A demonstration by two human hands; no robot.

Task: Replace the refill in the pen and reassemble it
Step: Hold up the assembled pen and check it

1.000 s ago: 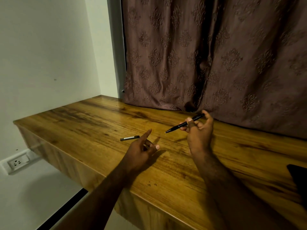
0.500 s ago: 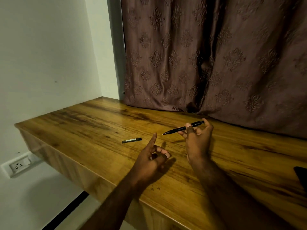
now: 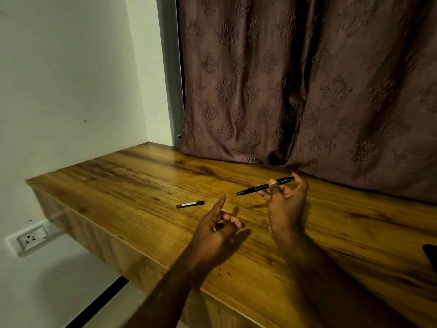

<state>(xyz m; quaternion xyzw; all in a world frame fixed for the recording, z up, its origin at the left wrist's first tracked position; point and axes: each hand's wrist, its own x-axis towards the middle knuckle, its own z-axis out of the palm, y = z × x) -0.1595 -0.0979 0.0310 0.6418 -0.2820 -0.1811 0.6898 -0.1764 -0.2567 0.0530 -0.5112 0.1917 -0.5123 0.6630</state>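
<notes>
Wooden desk [image 3: 132,181] before brown curtain [image 3: 307,79]

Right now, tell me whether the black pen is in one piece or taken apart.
In one piece: the slim black pen, held in the right hand, runs unbroken from its pointed tip to its end. Which refill is inside, I cannot tell.

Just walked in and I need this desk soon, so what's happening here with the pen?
A person is working on a black pen at the wooden desk. The right hand holds the pen above the desk, gripped mid-barrel, tip pointing left. The left hand hovers empty, fingers loosely curled. A short dark stick-like piece with a pale band lies on the desk left of both hands, untouched; I can't tell if it's the refill. The pen looks whole right now.
</notes>
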